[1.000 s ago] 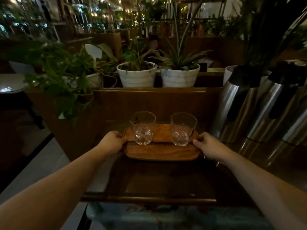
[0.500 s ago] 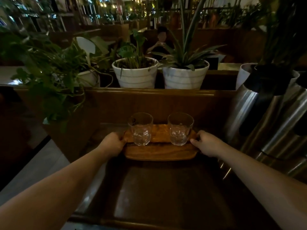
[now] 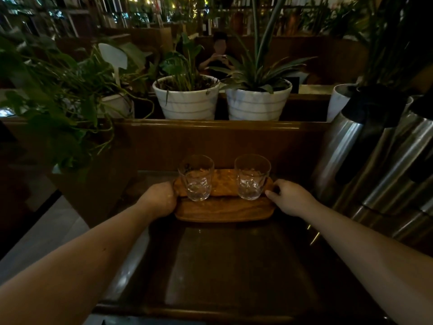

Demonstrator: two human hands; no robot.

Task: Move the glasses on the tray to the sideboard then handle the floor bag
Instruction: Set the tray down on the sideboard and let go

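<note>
A small wooden tray (image 3: 225, 208) lies on the dark wooden sideboard (image 3: 229, 261), near its raised back panel. Two clear empty glasses stand upright on the tray's far half: the left glass (image 3: 196, 178) and the right glass (image 3: 251, 177). My left hand (image 3: 161, 199) grips the tray's left end. My right hand (image 3: 289, 199) holds the tray's right end, thumb by the right glass. No floor bag is in view.
Tall steel thermos jugs (image 3: 365, 160) crowd the sideboard's right side. Two white striped plant pots (image 3: 187, 99) (image 3: 259, 102) stand on the ledge behind the back panel. A leafy plant (image 3: 54, 109) overhangs the left. A seated person (image 3: 216, 57) is beyond. Pale floor (image 3: 46, 231) lies lower left.
The view has moved closer over the sideboard. The tray, with both hands on it, has settled near the back panel and hardly shifts now.
</note>
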